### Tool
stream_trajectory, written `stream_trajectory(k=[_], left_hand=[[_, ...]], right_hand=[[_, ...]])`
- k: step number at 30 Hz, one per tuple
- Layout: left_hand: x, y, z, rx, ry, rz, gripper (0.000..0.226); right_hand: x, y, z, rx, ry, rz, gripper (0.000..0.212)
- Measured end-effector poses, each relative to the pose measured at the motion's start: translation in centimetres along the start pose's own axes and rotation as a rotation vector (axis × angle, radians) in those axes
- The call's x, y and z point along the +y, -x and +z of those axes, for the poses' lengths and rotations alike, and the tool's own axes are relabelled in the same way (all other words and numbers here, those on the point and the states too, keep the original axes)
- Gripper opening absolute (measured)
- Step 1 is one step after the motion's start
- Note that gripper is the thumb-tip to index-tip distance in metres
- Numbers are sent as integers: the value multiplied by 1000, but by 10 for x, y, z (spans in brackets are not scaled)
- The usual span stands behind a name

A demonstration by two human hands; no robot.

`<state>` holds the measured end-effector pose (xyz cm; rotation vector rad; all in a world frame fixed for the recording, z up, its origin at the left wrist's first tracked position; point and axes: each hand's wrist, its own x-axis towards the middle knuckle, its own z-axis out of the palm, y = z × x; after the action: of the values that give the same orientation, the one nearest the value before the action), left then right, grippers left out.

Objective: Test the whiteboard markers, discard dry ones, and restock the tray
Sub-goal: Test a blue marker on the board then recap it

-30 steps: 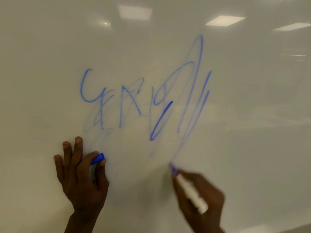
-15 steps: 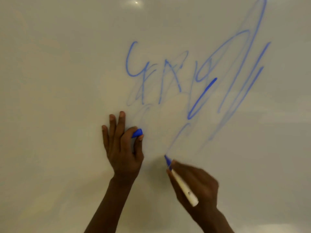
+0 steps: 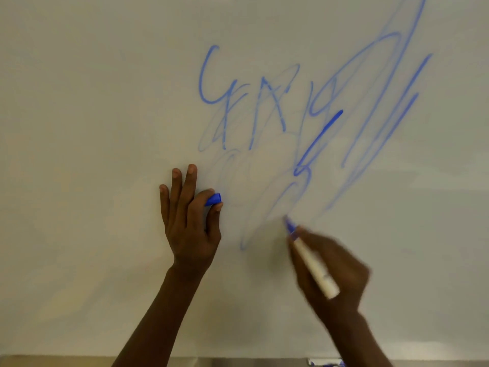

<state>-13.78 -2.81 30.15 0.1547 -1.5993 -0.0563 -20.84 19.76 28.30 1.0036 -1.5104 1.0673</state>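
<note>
A white-barrelled blue marker (image 3: 315,268) is gripped in my right hand (image 3: 333,271), its blue tip touching the whiteboard (image 3: 92,115); hand and marker are blurred by motion. Blue scribbles (image 3: 312,120), some bold and some faint, cover the board above the tip. My left hand (image 3: 189,218) rests flat against the board with three fingers straight, while its thumb and forefinger pinch the blue marker cap (image 3: 213,199).
The whiteboard's metal tray edge (image 3: 238,361) runs along the bottom of the view. A marker with blue on it (image 3: 325,362) lies in the tray just left of my right forearm, mostly cut off.
My right hand has drawn a new faint loop below the bold stroke and come back down. The view has shifted; the tray edge now shows. My left hand keeps pinching the cap.
</note>
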Motion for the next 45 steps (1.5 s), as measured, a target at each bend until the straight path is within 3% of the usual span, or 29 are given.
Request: stream_trajectory(k=[3,8,10,16,25,29,36,41,45], left_hand=[[1,2,1,8,-7,-2,19],[1,3,-2,-8,5,-10,19],[3,3,-1,-5,13,-22,20],[3,4,-3,-14,17,-28,22],[6,5,-3,-14,22,-35,21],[3,7,-4,-24,28,-27,21],[3,11,-3,-12,5,-13,20],[4,13,-3,3,15,-3,21],[4,15,-3,7,15,-8,20]], right_hand=[[-2,29,6,-130,-28,-50,15],[22,-15,-30,113,72,98,13],[29,-8,-34,120,100,131,15],[18,64,-25,-199,57,51,16],[15,-32,-28,142,29,69,16],[24,-11,-27,139,57,89,15],[28,66,-36,-84,71,187,16],[39,-12,-52,167,94,163,17],[46,-26,-52,205,127,135,17]])
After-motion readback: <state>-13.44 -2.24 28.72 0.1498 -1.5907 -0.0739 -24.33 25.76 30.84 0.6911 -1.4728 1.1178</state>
